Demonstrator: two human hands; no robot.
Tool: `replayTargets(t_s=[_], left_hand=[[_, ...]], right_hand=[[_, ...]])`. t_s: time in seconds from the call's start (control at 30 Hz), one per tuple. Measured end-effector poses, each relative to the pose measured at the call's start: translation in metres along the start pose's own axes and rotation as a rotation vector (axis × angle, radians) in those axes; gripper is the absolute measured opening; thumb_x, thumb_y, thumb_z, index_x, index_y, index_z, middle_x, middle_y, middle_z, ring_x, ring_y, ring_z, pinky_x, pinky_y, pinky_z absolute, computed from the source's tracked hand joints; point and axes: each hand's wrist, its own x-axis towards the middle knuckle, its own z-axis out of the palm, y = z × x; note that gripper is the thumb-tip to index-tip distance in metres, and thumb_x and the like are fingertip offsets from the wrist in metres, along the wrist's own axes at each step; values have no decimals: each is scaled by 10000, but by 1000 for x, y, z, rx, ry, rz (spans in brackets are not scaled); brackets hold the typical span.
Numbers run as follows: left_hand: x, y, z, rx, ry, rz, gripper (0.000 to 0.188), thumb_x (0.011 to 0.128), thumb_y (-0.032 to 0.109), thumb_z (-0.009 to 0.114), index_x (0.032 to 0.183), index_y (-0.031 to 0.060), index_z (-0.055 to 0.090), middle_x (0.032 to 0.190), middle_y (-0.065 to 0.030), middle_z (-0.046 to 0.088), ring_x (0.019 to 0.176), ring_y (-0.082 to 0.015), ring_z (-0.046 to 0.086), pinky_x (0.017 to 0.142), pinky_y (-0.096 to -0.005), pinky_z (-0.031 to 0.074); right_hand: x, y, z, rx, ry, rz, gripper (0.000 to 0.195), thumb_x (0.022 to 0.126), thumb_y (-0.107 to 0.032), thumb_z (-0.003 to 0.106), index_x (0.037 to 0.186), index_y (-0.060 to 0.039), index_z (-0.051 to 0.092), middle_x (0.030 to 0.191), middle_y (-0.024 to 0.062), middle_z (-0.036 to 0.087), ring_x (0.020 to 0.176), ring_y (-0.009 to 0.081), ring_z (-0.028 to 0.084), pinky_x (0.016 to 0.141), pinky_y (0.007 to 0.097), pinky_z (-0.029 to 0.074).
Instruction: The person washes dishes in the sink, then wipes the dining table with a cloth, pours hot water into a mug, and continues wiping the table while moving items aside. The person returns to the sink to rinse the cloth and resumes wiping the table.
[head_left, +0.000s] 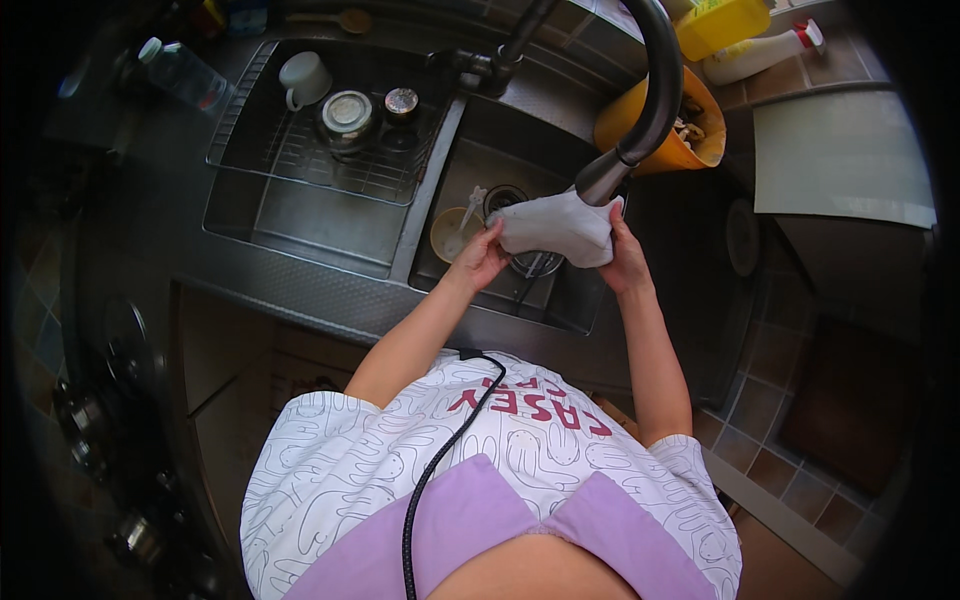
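A white cloth (555, 229) is stretched between my two hands over the right basin of a steel sink (491, 139). My left hand (480, 256) grips the cloth's left end, and my right hand (628, 253) has its right end. Directly above the cloth is the nozzle of a black pull-down faucet (604, 178), overlapping its upper edge. Whether water runs, I cannot tell. Below, left of the cloth, a yellowish bowl (442, 229) stands in the basin with a white spoon (474, 202) in it. A drain strainer (504, 196) shows behind the cloth, partly covered.
Over the left basin, a wire rack (315, 180) carries a white mug (305, 77), an upturned glass jar (347, 116) and a small lidded jar (401, 102). A plastic bottle (184, 73) is at left. An orange bin (705, 150), a spray bottle (757, 56) and a yellow bottle (720, 28) stand back right.
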Motion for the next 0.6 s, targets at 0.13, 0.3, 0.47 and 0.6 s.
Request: replayTargets(t_s=[0.13, 0.3, 0.47, 0.6], left_hand=[[4, -3, -14, 44, 163, -38, 423, 821, 357, 658, 1167, 167, 506, 1120, -34, 539, 1081, -198, 480, 959, -399, 389], [17, -11, -40, 56, 350, -63, 313, 854, 314, 618, 1105, 150, 530, 1107, -27, 525, 1094, -209, 457, 948, -422, 395], [17, -9, -32, 134, 513, -73, 317, 871, 292, 578, 1135, 127, 517, 1224, -46, 456, 1134, -226, 432, 932, -446, 413], [16, 1, -30, 212, 489, -56, 401, 891, 281, 526, 1265, 163, 442, 1322, -37, 401, 1152, -221, 418, 929, -454, 397]], right_hand=[[2, 1, -5, 17, -56, 0, 490, 930, -453, 418, 1262, -93, 458, 1201, 69, 552, 1101, 208, 524, 942, 374, 415], [6, 3, 6, 19, -61, 39, 456, 939, -412, 432, 1254, -84, 459, 1175, 63, 560, 1073, 204, 535, 930, 366, 424], [14, 13, 1, 54, -1, 25, 368, 950, -334, 443, 1214, -82, 489, 1138, 55, 574, 1029, 183, 554, 902, 345, 441], [14, 12, 5, 14, 28, -2, 349, 952, -306, 435, 1217, -84, 483, 1132, 56, 570, 1024, 185, 547, 905, 354, 438]])
